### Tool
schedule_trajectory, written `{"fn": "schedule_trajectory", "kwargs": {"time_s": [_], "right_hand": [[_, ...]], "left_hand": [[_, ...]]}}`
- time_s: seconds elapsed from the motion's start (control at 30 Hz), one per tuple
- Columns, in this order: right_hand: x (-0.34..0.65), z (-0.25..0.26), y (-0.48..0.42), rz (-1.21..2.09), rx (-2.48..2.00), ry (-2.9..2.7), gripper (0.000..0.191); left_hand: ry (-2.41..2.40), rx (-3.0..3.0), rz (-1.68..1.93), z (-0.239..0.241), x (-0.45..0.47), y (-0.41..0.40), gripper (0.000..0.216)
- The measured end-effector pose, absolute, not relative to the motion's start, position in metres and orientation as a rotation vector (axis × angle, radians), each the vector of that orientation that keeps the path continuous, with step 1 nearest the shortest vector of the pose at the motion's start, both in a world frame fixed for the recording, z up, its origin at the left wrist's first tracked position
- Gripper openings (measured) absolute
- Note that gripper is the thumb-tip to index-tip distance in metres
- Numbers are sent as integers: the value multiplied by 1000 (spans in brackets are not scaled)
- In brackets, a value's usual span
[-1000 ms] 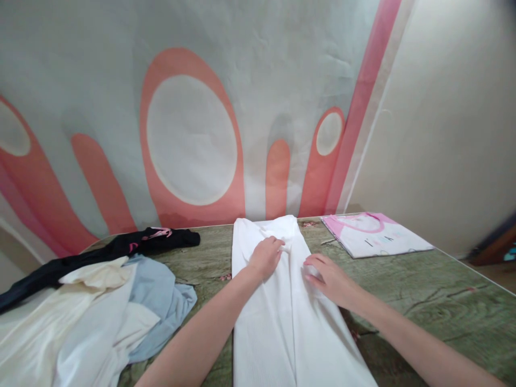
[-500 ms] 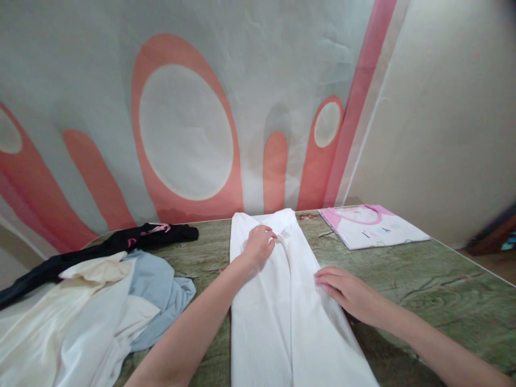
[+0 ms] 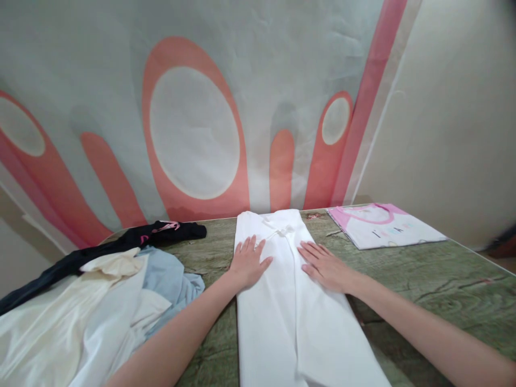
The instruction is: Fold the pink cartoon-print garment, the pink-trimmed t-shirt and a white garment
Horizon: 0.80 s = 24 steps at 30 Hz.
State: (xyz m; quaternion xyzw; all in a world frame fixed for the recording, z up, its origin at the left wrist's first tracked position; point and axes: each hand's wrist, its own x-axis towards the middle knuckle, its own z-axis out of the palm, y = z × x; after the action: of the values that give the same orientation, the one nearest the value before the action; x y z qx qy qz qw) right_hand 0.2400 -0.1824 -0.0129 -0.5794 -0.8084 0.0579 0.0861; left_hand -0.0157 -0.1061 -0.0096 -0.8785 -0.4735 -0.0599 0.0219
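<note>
A wall hanging (image 3: 193,123) of grey cloth with coral loops and pale ovals fills the background, meeting a plain beige wall on the right. Below it runs a green, wood-grained tabletop (image 3: 443,285).

White trousers (image 3: 290,322) lie lengthwise down the middle of the tabletop, waistband at the far edge, legs running toward the person. A small drawstring knot sits near the waistband, though it is too small to read clearly. The left hand (image 3: 248,262) rests flat on the left half of the trousers, its grip spread, fingers fanned and pinching nothing. The right hand (image 3: 324,264) lies flat on the right half, also spread and holding nothing. The two hands sit near each other, either side of the central seam.

To the left, well apart from the hands, a heap of clothes (image 3: 100,306) holds cream, white and pale blue pieces, with a black garment (image 3: 121,248) draped along its far side. At the far right lies a folded pink-and-white shirt (image 3: 382,231).

The main risk seems to be wrinkling: flat palms pushing unevenly could drag the thin fabric and bunch it along the seam. The legs also appear to hang off the near edge, so their weight might pull the trousers askew once pressure lifts.
</note>
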Motion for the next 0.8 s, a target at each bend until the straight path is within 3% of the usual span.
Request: {"fn": "schedule_trajectory", "kwargs": {"time_s": [0.17,0.37,0.57,0.8], "right_hand": [[250,-8,-148,227,-1636,-2439,59],[256,-7,-124,151,-1590,-2138,43],[284,2,-155,196,-1697,-1742,34],[253,17,-242,494,-1547,-2077,23]], "left_hand": [[-1420,-2788,-238,-7,-16,-67,63],[-1462,-2755,-318,-3,-13,-56,57],[-1194,-2853,-550,13,-18,-97,39],[-1048,-3215,-566,35,-22,-177,30]]}}
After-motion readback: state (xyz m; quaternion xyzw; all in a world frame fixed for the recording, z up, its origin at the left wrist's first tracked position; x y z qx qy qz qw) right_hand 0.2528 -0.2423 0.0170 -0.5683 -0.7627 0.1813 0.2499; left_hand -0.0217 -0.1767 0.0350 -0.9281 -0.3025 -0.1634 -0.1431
